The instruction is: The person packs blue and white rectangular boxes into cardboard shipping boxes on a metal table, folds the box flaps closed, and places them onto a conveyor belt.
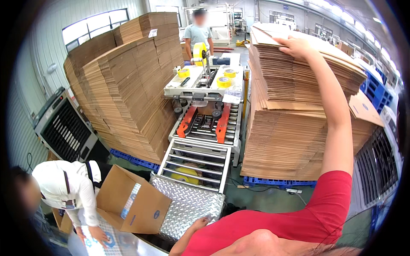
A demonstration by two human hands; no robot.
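Note:
My right hand (294,46) reaches far up to the tall stack of flat cardboard cartons (294,81) on the right. Its fingers are stretched out and spread over the edge of the top sheets. My left hand (200,222) hangs low, just above the diamond-pattern metal plate (188,194), its fingers loosely apart with nothing seen in them. An open cardboard box (147,207) lies tilted on the plate's left side, with a printed strip on one panel. Beyond the plate, a short roller conveyor (194,162) leads to a carton sealing machine (205,91).
A co-worker in white (68,183) bends over printed sheets at lower left. Another person (198,32) stands behind the machine. Yellow tape rolls (224,82) lie on its top. Tall carton stacks (128,81) rise on the left, near an air cooler (66,128). Cables (256,189) cross the floor.

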